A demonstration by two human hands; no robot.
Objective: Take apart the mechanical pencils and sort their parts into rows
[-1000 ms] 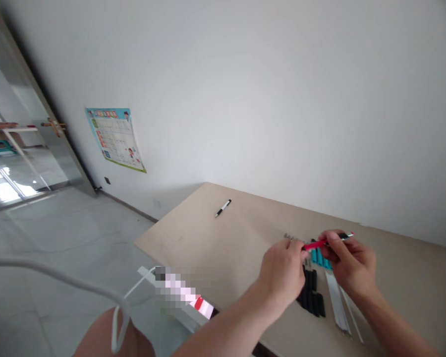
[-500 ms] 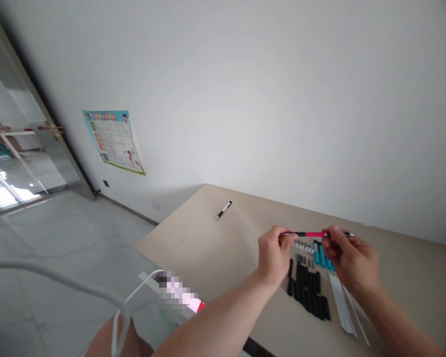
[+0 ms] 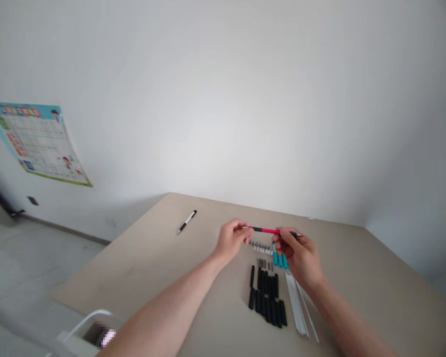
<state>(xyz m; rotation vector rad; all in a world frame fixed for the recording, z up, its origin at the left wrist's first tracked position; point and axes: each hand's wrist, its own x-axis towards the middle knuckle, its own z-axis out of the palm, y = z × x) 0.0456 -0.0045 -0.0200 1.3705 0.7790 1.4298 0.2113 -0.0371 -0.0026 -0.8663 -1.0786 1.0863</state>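
Observation:
Both my hands hold a red and black pen (image 3: pixel 267 230) level above the beige table (image 3: pixel 163 258). My left hand (image 3: pixel 232 240) pinches its left tip, my right hand (image 3: pixel 296 254) pinches the right end. Below the pen lie several black grip sleeves (image 3: pixel 266 296) in a row, teal pen pieces (image 3: pixel 279 260) partly hidden by my right hand, small metal tips (image 3: pixel 259 245), small springs (image 3: pixel 261 263) and white refill tubes (image 3: pixel 296 307).
A finished black and white pen (image 3: pixel 186 221) lies alone at the far left of the table. A coloured poster (image 3: pixel 35 143) hangs on the white wall at the left. A white cable and a blurred object (image 3: pixel 96 333) sit at the bottom left.
The pen went from tilted to level and my hands moved apart along it. The view swung to the right, so the glass door has left the picture.

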